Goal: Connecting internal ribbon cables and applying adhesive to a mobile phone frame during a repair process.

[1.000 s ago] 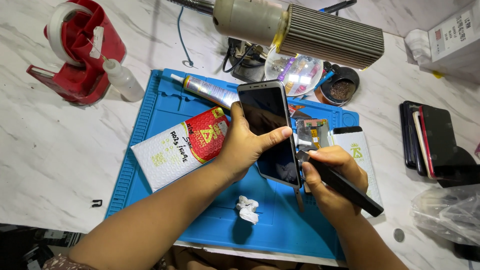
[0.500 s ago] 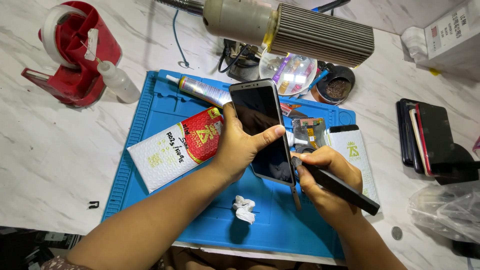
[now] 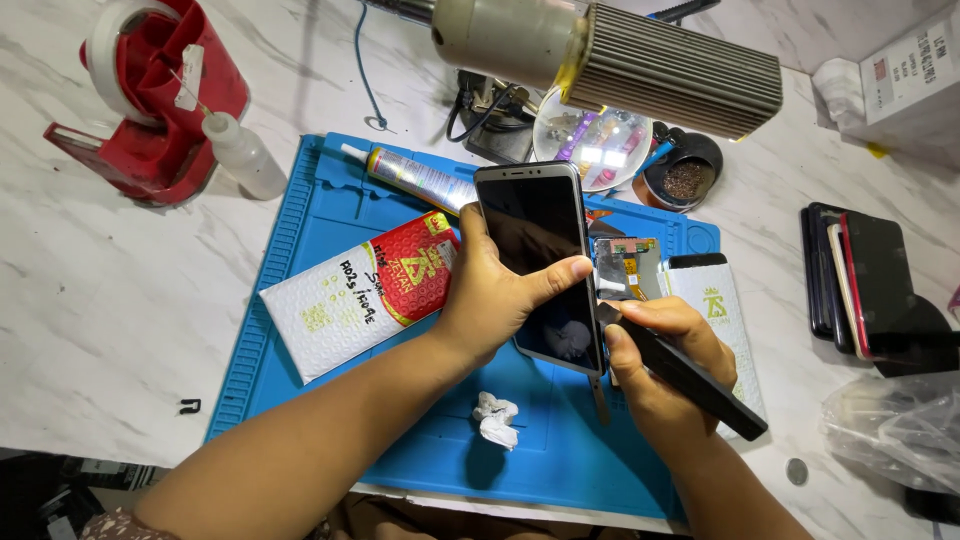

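Smartphone steadied at frame centre for edge work.
Left hand (image 3: 490, 300) clamps the smartphone (image 3: 540, 265) above the blue mat (image 3: 300, 300); right hand (image 3: 665, 375) grips a black tool (image 3: 690, 375), apparently at its lower right edge.

On a white tabletop (image 3: 120, 290) veined with grey marbling, we see a bright blue mat (image 3: 560, 450) under a phone (image 3: 540, 270) with a glossy black screen and pale silver edge. To its left lies a white and red padded packet (image 3: 360, 295) with gold print; at far left stands a red tape dispenser (image 3: 150, 110). At near right, a black tool (image 3: 690, 380). A crumpled white tissue (image 3: 495, 418) sits nearest.
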